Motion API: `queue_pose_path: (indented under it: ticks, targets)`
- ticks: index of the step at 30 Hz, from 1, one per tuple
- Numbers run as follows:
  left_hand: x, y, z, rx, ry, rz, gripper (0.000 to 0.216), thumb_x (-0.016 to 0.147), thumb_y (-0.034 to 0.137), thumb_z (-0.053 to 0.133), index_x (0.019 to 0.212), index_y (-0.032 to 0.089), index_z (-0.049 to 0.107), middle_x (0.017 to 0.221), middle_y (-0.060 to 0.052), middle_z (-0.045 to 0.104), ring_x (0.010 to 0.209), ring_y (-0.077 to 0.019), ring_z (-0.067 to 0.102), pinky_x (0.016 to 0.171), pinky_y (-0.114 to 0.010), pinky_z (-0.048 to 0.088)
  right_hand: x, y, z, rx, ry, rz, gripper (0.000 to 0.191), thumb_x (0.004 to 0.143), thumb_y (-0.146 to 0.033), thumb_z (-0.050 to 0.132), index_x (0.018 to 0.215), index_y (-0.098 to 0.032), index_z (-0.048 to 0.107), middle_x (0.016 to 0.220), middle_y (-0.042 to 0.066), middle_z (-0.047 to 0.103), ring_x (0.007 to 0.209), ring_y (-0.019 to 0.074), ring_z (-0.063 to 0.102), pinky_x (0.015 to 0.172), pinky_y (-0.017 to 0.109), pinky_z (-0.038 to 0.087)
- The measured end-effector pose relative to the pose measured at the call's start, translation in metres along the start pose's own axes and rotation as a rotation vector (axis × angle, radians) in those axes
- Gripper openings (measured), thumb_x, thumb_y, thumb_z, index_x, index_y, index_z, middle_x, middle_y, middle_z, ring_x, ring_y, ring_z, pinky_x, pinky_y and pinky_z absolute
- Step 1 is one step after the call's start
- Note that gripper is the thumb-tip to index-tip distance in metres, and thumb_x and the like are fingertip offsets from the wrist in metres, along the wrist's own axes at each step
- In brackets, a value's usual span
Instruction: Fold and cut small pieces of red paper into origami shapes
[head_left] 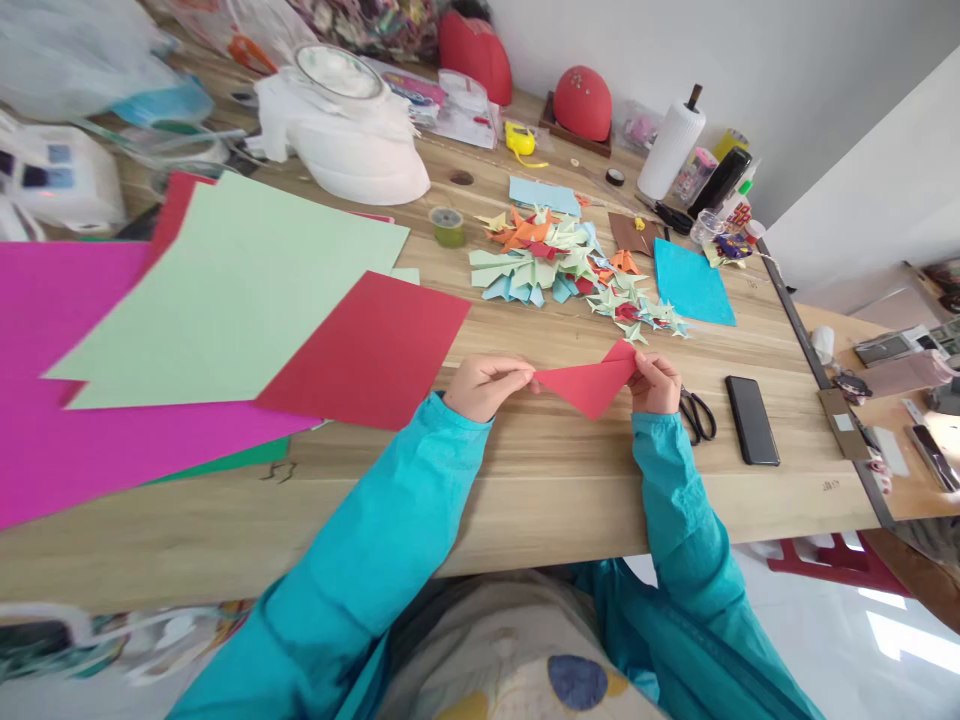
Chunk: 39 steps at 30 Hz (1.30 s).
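Observation:
A small red paper folded into a triangle (589, 383) lies on the wooden table (555, 480) between my hands. My left hand (484, 385) pinches its left tip, fingers closed. My right hand (656, 382) grips its right corner, fingers closed on the paper. Both arms wear teal sleeves. Just beyond the paper sits a pile of folded paper shapes (570, 270) in green, orange, blue and red.
Large sheets lie at left: red (367, 350), pale green (232, 290), magenta (67, 390). Black scissors (697, 412) and a black phone (751, 418) lie right of my right hand. A blue sheet (691, 285), a paper towel roll (671, 148) and a white object (345, 130) stand farther back.

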<state>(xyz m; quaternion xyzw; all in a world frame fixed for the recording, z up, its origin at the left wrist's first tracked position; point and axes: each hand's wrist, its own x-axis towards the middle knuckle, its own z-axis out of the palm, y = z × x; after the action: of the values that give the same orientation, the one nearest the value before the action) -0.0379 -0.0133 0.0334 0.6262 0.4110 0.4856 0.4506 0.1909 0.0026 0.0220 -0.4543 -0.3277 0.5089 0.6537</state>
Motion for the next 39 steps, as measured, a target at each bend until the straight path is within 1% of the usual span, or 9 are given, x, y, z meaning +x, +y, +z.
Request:
queue_pose_path:
  ticks: [5, 8, 10, 12, 18, 22, 27, 32, 39]
  targets:
    - [0.004, 0.000, -0.004, -0.007, 0.224, -0.098, 0.022, 0.067, 0.026, 0.053, 0.050, 0.019, 0.065, 0.058, -0.002, 0.065, 0.065, -0.0186, 0.061, 0.065, -0.028, 0.049, 0.000, -0.002, 0.000, 0.050, 0.011, 0.005, 0.021, 0.056, -0.030, 0.072, 0.055, -0.017, 0.055, 0.046, -0.006, 0.056, 0.041, 0.0075, 0.051, 0.040, 0.020, 0.043]
    - [0.007, -0.009, 0.000, -0.161, 0.342, -0.119, 0.017, 0.063, 0.028, 0.058, 0.053, 0.018, 0.066, 0.057, -0.002, 0.065, 0.066, -0.0197, 0.062, 0.069, -0.030, 0.049, -0.003, 0.001, 0.005, 0.066, -0.005, 0.029, 0.022, 0.056, -0.032, 0.073, 0.058, -0.017, 0.057, 0.045, -0.005, 0.057, 0.041, 0.0074, 0.053, 0.041, 0.019, 0.045]
    - [0.007, -0.015, 0.010, -0.400, 0.352, -0.136, 0.019, 0.063, 0.034, 0.060, 0.068, 0.017, 0.069, 0.066, -0.004, 0.068, 0.069, -0.0210, 0.063, 0.069, -0.034, 0.050, -0.007, 0.006, 0.011, 0.064, -0.031, 0.068, 0.023, 0.057, -0.034, 0.073, 0.060, -0.017, 0.058, 0.046, -0.004, 0.059, 0.042, 0.0080, 0.054, 0.042, 0.020, 0.047]
    - [0.005, -0.020, 0.022, -0.517, 0.228, -0.190, 0.030, 0.063, 0.041, 0.063, 0.080, 0.016, 0.069, 0.082, -0.006, 0.069, 0.081, -0.0239, 0.063, 0.074, -0.036, 0.050, -0.012, 0.011, 0.018, 0.079, -0.036, 0.092, 0.025, 0.054, -0.035, 0.075, 0.062, -0.018, 0.058, 0.047, -0.005, 0.060, 0.043, 0.0085, 0.056, 0.043, 0.020, 0.049]
    - [-0.001, -0.024, 0.037, -0.362, 0.332, -0.293, 0.030, 0.054, 0.038, 0.073, 0.072, 0.014, 0.070, 0.073, -0.006, 0.069, 0.073, -0.0235, 0.064, 0.067, -0.034, 0.051, -0.024, 0.022, 0.028, 0.019, -0.109, 0.150, 0.029, 0.051, -0.036, 0.077, 0.064, -0.018, 0.059, 0.052, -0.003, 0.063, 0.047, 0.0121, 0.059, 0.050, 0.027, 0.054]
    - [0.001, -0.020, 0.029, -0.333, 0.475, -0.278, 0.023, 0.053, 0.036, 0.073, 0.060, 0.015, 0.067, 0.061, -0.002, 0.066, 0.060, -0.0187, 0.062, 0.059, -0.030, 0.050, -0.026, 0.022, 0.025, -0.086, -0.306, 0.235, 0.026, 0.052, -0.033, 0.077, 0.061, -0.017, 0.060, 0.053, -0.001, 0.064, 0.047, 0.0134, 0.061, 0.047, 0.025, 0.051]
    - [0.001, -0.012, 0.024, -0.145, 0.367, -0.298, 0.023, 0.051, 0.034, 0.074, 0.052, 0.014, 0.063, 0.055, -0.001, 0.063, 0.053, -0.0160, 0.058, 0.050, -0.026, 0.046, -0.031, 0.023, 0.026, -0.193, -0.495, 0.337, 0.027, 0.057, -0.035, 0.074, 0.071, -0.014, 0.065, 0.057, 0.001, 0.065, 0.049, 0.0134, 0.062, 0.047, 0.024, 0.051]
    - [0.001, -0.011, 0.025, -0.032, 0.284, -0.344, 0.026, 0.046, 0.034, 0.076, 0.051, 0.014, 0.061, 0.055, -0.002, 0.064, 0.053, -0.0168, 0.058, 0.049, -0.026, 0.045, -0.033, 0.023, 0.030, -0.266, -0.505, 0.348, 0.026, 0.056, -0.036, 0.072, 0.063, -0.013, 0.063, 0.050, 0.001, 0.063, 0.043, 0.0125, 0.059, 0.044, 0.023, 0.050]
    - [0.002, -0.015, 0.022, 0.054, 0.348, -0.309, 0.026, 0.046, 0.035, 0.076, 0.054, 0.013, 0.063, 0.059, -0.004, 0.066, 0.056, -0.0184, 0.060, 0.052, -0.028, 0.048, -0.033, 0.021, 0.030, -0.314, -0.507, 0.457, 0.026, 0.053, -0.034, 0.071, 0.059, -0.011, 0.061, 0.051, 0.004, 0.065, 0.039, 0.0141, 0.059, 0.036, 0.021, 0.047]
